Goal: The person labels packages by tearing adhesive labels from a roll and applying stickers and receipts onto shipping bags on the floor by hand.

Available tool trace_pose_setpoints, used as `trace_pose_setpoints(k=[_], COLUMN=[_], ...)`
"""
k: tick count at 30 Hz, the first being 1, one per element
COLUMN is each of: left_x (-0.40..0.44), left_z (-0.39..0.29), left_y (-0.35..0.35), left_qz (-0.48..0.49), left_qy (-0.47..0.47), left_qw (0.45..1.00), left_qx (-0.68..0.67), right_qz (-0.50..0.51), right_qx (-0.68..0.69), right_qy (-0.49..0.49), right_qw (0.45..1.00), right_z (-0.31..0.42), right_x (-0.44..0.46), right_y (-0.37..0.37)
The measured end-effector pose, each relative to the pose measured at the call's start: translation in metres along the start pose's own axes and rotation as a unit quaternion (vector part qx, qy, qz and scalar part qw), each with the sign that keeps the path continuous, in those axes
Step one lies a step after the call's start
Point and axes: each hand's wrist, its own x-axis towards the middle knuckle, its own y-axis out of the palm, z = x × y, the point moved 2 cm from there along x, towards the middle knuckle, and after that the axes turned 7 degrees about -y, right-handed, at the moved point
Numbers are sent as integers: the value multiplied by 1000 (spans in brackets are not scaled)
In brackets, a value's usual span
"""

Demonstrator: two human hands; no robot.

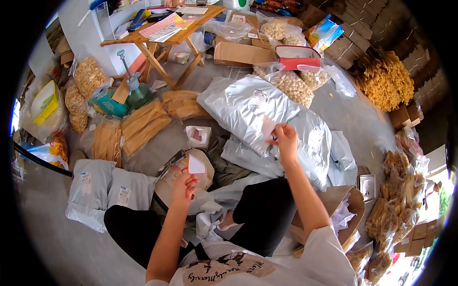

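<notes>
Nearest, the left hand (pixel 183 187) pinches a white card (pixel 196 165) above a round beige object (pixel 203 181). Farther out, the right hand (pixel 287 140) is clamped on a pale slip (pixel 268 127), over a large grey parcel (pixel 238 102); beyond, papers (pixel 164 27) lie on the wooden worktop (pixel 210 13).

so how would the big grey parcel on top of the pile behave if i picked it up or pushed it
The big grey parcel would probably sag a little, given its creased, bulging plastic. Its glossy surface may feel slippery. Pushed, it would likely slide over the parcel beneath rather than roll, being broad and lying down.
</notes>
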Motion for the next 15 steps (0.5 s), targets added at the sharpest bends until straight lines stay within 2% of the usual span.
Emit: trace_pose_setpoints(k=[1,2,3,4,5,6,7,8,10,11,12,14,15], left_x=[-1,-3,-8,-11,-10,-9,-9,-9,-12,-15,-18,-21,-23], left_z=[-1,1,-1,-2,1,5,6,9,16,19,21,25,27], left_y=[-1,-1,2,3,2,1,0,1,5,7,10,14,15], left_qz=[-5,-4,-1,1,0,6,10,7,-3,-7,11,25,39], left_qy=[16,17,32,47,49,58,67,69,60,59,47,34,23], left_qw=[1000,1000,999,997,997,995,993,993,988,988,985,983,980], left_qx=[15,14,42,69,67,82,97,96,144,144,163,178,194], right_qz=[0,9,16,18,51,83,128,192,276,344,347,321,324], right_qx=[-1,-173,-337,-336,-406,-461,-506,-531,-527,-529,-526,-490,-496], right_qy=[-1,-141,-274,-276,-411,-533,-519,-475,-530,-503,-503,-422,-383], right_qw=[1000,975,901,900,815,704,677,675,604,590,591,692,708], right_z=[6,16,24,23,20,15,5,-15,-52,-75,-73,-63,-59], right_x=[11,21,29,38,44,48,50,57,60,65,60,54,53], right_y=[-2,-3,-2,-3,0,3,4,2,2,-1,2,4,8])
